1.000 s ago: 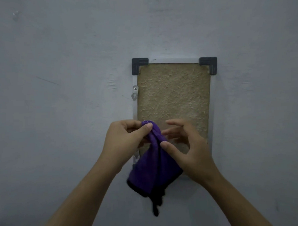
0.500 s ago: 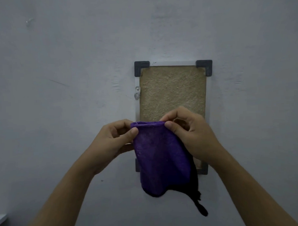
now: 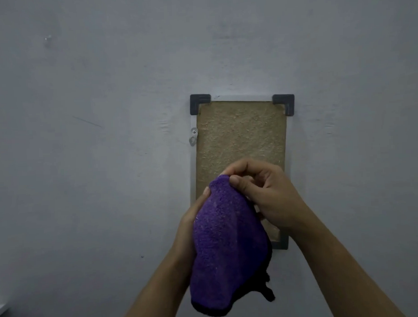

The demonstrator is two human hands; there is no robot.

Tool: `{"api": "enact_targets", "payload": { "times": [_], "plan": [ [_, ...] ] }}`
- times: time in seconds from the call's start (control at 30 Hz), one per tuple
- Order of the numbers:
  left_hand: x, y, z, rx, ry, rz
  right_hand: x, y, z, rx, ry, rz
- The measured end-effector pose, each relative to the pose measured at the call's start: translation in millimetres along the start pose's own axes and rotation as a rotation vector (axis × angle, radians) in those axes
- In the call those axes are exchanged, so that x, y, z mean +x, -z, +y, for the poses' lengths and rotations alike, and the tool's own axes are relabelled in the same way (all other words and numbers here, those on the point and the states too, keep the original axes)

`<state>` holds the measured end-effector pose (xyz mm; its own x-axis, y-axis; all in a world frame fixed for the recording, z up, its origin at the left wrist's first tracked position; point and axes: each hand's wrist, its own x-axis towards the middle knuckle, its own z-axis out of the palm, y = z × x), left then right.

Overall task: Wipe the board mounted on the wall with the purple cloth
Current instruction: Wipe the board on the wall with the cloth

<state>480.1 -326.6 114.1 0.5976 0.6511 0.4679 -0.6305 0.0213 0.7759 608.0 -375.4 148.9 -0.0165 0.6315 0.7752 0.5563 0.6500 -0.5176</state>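
Note:
A tan, rough-surfaced board (image 3: 241, 136) in a pale frame with dark corner pieces hangs upright on the grey wall. In front of its lower half I hold the purple cloth (image 3: 226, 248), which hangs down with a dark hem at the bottom. My right hand (image 3: 266, 192) pinches the cloth's top edge between thumb and fingers. My left hand (image 3: 189, 220) is mostly behind the cloth, with the cloth draped over it; only its back edge and a fingertip show. The board's lower left corner is hidden by the cloth.
A small metal hanger bracket (image 3: 193, 136) sticks out at the board's left edge. The grey wall (image 3: 96, 138) fills the view. A pale ledge corner (image 3: 0, 309) shows at the far lower left.
The cloth was spread wide between both hands; now the hands have come together, the left hand has slid under the cloth, and the cloth hangs narrower and lower.

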Motion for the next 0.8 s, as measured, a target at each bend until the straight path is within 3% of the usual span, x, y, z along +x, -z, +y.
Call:
{"api": "enact_targets", "payload": {
  "times": [0.13,0.27,0.4,0.5,0.57,0.67,0.73,0.8],
  "plan": [
    [-2.7,7.9,-1.7,-0.018,0.089,-0.067,1.8,6.5,4.9,-0.074,0.006,0.068],
    [-2.1,12.6,-1.7,0.238,0.097,-0.096,1.3,11.6,11.5,-0.037,-0.003,0.103],
    [7.2,10.2,-0.3,0.282,-0.014,0.005,3.0,11.1,18.8,-0.047,-0.019,0.17],
    [12.5,13.4,5.9,0.242,-0.129,0.168,4.6,16.3,20.6,-0.176,0.017,0.325],
    [17.8,18.3,13.3,0.264,-0.297,0.29,6.2,27.8,23.4,-0.289,0.072,0.488],
    [30.4,26.3,26.7,0.729,-0.77,0.42,9.1,49.7,35.4,-0.669,0.201,0.689],
    [46.6,28.5,33.1,1.035,-1.009,0.435,12.0,57.7,48.1,-0.861,0.236,0.704],
    [70.5,29.1,35.8,1.212,-1.142,0.418,14.2,59.9,62.0,-0.991,0.228,0.648]
  ]
}}
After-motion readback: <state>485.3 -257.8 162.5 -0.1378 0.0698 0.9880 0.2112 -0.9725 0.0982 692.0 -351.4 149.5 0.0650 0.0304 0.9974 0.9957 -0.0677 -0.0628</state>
